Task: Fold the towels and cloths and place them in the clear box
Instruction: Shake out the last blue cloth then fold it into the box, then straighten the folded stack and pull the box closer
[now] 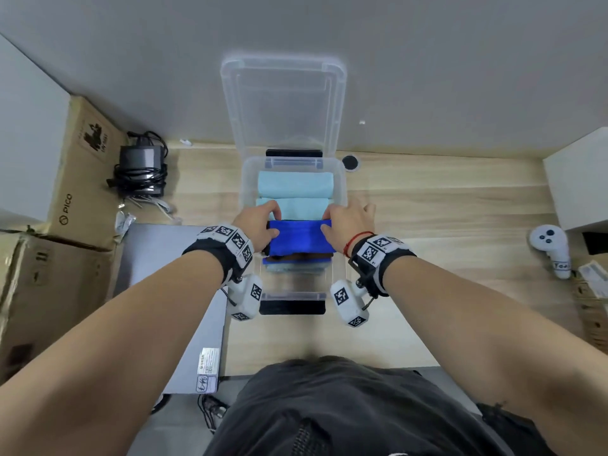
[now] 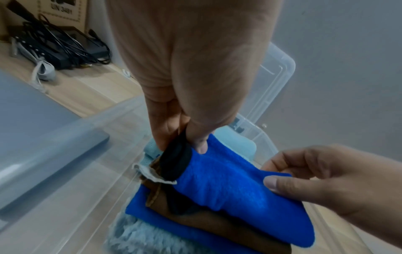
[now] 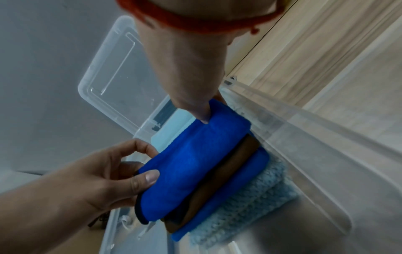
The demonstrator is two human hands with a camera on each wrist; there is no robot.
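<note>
The clear box (image 1: 342, 179) stands on the wooden table with its lid (image 1: 283, 93) leaning on the wall behind it. Two folded light blue towels (image 1: 294, 185) lie at its far end. Both hands hold a folded bright blue cloth (image 1: 296, 236) inside the box. My left hand (image 1: 273, 222) pinches its left end (image 2: 180, 146); my right hand (image 1: 329, 222) pinches the right end (image 3: 204, 113). Under the held cloth (image 2: 228, 180) sit a brown cloth (image 3: 228, 170), another blue cloth (image 3: 234, 192) and a fluffy pale blue towel (image 3: 250, 209), stacked at the near end.
Cardboard boxes (image 1: 82, 169) and a black power adapter with coiled cables (image 1: 139, 169) crowd the left side. A grey flat slab (image 1: 171, 291) lies left of the box. A white controller (image 1: 552, 248) and a white block (image 1: 579, 179) sit at the right.
</note>
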